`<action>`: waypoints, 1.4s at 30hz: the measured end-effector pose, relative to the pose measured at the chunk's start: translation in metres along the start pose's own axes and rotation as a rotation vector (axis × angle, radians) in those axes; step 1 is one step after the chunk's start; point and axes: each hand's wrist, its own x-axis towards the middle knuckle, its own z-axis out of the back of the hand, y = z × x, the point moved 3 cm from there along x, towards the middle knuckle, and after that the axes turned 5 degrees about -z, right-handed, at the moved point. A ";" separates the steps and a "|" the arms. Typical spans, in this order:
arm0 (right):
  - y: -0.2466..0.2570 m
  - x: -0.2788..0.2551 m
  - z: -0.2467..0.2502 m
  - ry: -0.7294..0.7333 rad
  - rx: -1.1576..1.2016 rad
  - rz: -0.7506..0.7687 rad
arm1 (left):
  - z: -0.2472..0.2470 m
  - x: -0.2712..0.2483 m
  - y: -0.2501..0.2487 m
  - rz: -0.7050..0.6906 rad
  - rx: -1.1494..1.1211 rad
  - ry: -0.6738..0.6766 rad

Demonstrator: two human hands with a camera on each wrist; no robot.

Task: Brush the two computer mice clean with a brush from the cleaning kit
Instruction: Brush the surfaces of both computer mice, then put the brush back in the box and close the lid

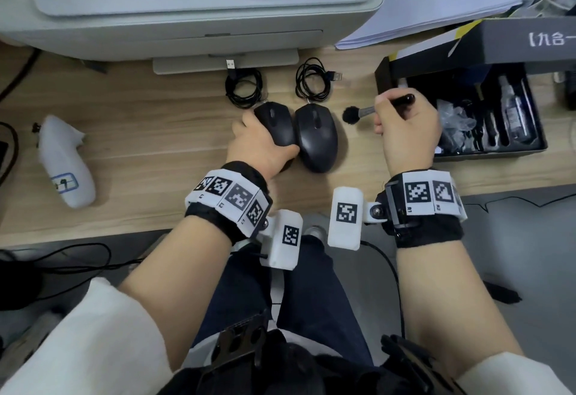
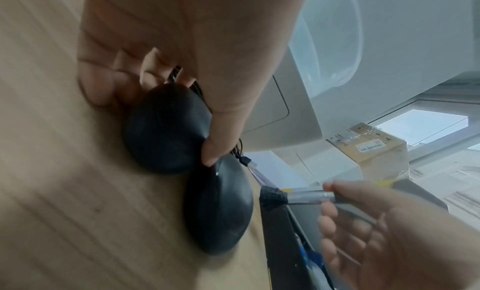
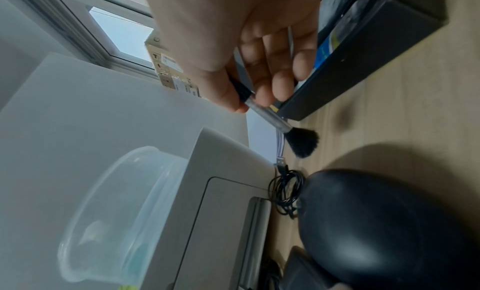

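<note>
Two black wired mice lie side by side on the wooden desk. My left hand [image 1: 261, 142] grips the left mouse [image 1: 277, 123] [image 2: 166, 128], fingers on its far side and thumb in the gap against the right mouse [image 1: 316, 137] [image 2: 221, 208] [image 3: 384, 229]. My right hand [image 1: 405, 126] pinches a brush [image 1: 371, 110] [image 3: 270, 118] [image 2: 298, 196] with a black handle, metal ferrule and dark bristles. The bristles hover just right of the right mouse, apart from it. The open black cleaning kit box [image 1: 536, 145] sits to the right.
Each mouse's coiled black cable [image 1: 244, 87] [image 1: 313, 79] lies behind it. A white printer [image 1: 187, 20] fills the back of the desk, with paper sheets [image 1: 436, 4] beside it. A white controller [image 1: 65, 164] lies at the left. The desk edge runs just before my wrists.
</note>
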 end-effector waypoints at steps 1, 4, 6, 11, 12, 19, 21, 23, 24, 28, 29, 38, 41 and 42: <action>0.000 -0.002 0.001 -0.007 0.003 0.005 | 0.001 -0.001 0.001 0.008 0.020 0.003; -0.001 -0.002 0.018 -0.047 0.093 -0.004 | 0.010 -0.006 -0.013 -0.054 0.128 -0.163; -0.007 0.003 0.035 -0.069 0.166 -0.023 | 0.012 -0.008 -0.033 -0.184 0.052 -0.268; -0.028 0.024 0.080 -0.159 0.277 -0.108 | -0.020 -0.017 -0.099 -0.449 -0.168 -0.075; -0.033 0.030 0.090 -0.180 0.274 -0.121 | -0.030 -0.019 -0.113 -0.493 -0.171 -0.023; -0.069 0.076 0.153 -0.306 0.130 -0.161 | -0.067 -0.016 -0.161 -0.503 -0.294 -0.157; -0.080 0.091 0.165 -0.284 0.062 -0.166 | -0.070 -0.013 -0.167 -0.492 -0.307 -0.279; -0.091 0.106 0.168 -0.226 -0.046 -0.162 | -0.069 -0.010 -0.172 -0.511 -0.338 -0.351; -0.094 0.112 0.168 -0.196 -0.083 -0.155 | -0.069 -0.010 -0.176 -0.523 -0.359 -0.358; -0.098 0.122 0.159 -0.148 -0.169 -0.108 | -0.074 -0.010 -0.190 -0.502 -0.613 -0.252; -0.098 0.125 0.158 -0.150 -0.188 -0.093 | -0.076 -0.011 -0.193 -0.490 -0.638 -0.245; -0.099 0.125 0.146 -0.180 -0.439 -0.016 | -0.082 -0.013 -0.198 -0.478 -0.569 -0.281; -0.098 0.125 0.147 -0.147 -0.460 -0.011 | -0.082 -0.012 -0.197 -0.479 -0.571 -0.294; -0.098 0.127 0.149 -0.130 -0.457 -0.031 | -0.082 -0.012 -0.196 -0.480 -0.563 -0.300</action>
